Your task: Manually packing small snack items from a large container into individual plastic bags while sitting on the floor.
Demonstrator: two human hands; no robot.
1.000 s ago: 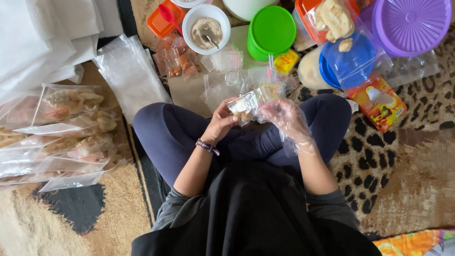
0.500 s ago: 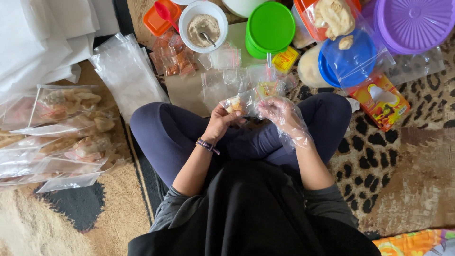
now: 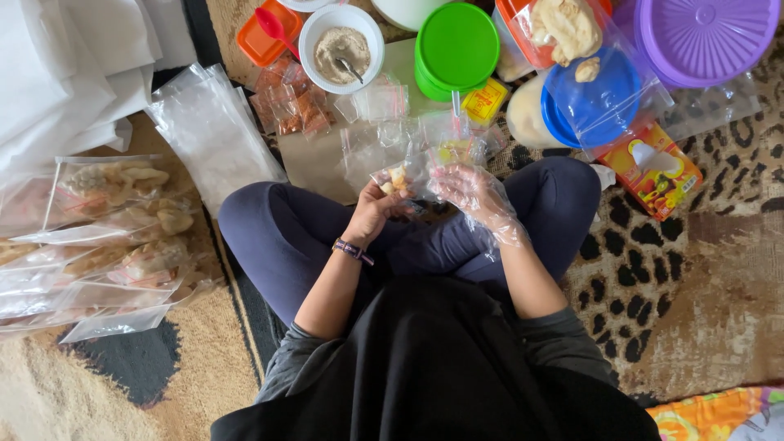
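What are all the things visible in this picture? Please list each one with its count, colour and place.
small clear bag: one, clear with pale pieces inside, held between both hands over the lap
white bowl: one, with beige powder and a spoon, top centre
orange container: one, orange, left of the bowl
green tub: one, green, top centre
purple lid: one, purple, top right
blue lid: one, blue, right of the green tub
orange box: one, orange-red, on the spotted rug at right
filled bags: several, clear with pale snacks, left
empty bags: a stack, clear, upper left
left hand: bare, purple wristband
right hand: in a clear plastic glove
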